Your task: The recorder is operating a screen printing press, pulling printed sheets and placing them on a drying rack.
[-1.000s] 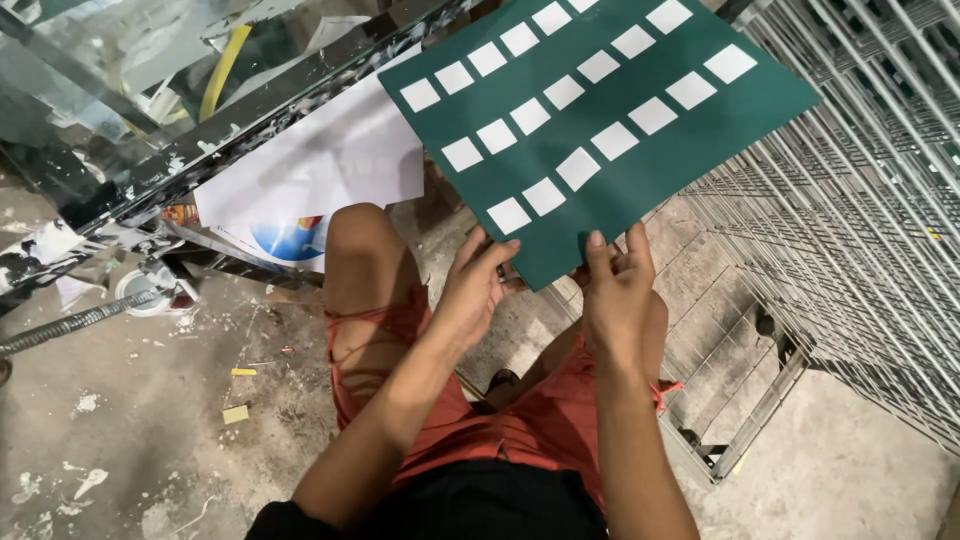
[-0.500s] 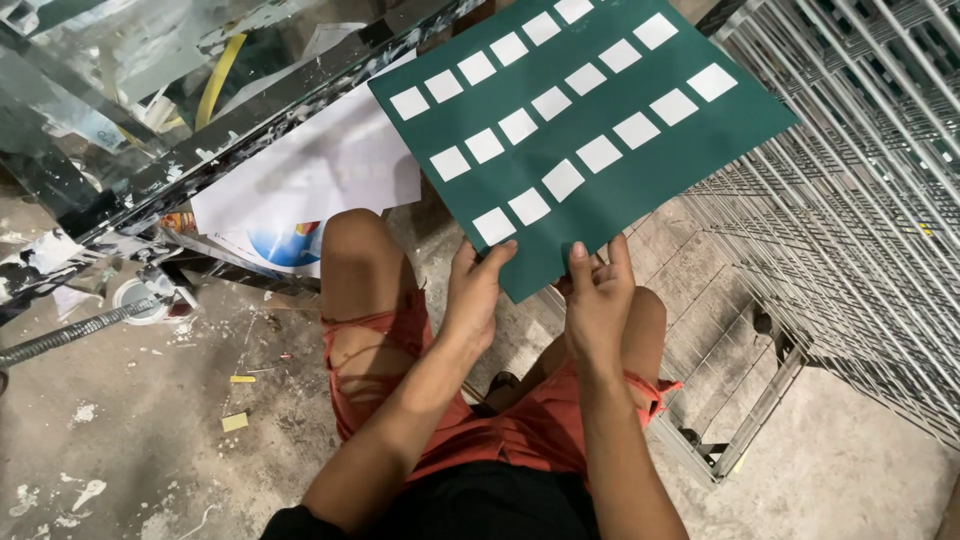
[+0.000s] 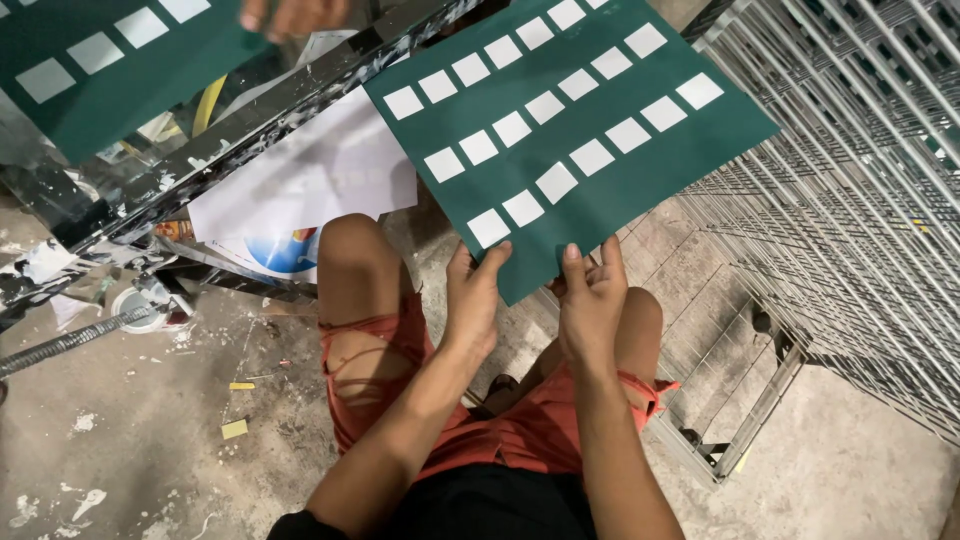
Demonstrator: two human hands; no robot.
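While both hands pinch the near corner of the green sheet, the left hand closes its fingers over the edge and the right hand grips just beside it. Rows of white squares cover the sheet, held above bare knees. Below lies a paint-spattered concrete floor; wire mesh panels stand right.

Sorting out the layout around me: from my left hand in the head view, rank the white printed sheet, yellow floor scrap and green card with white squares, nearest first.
1. Green card with white squares: gripped by left hand.
2. White printed sheet: up-left.
3. Yellow floor scrap: far lower-left.
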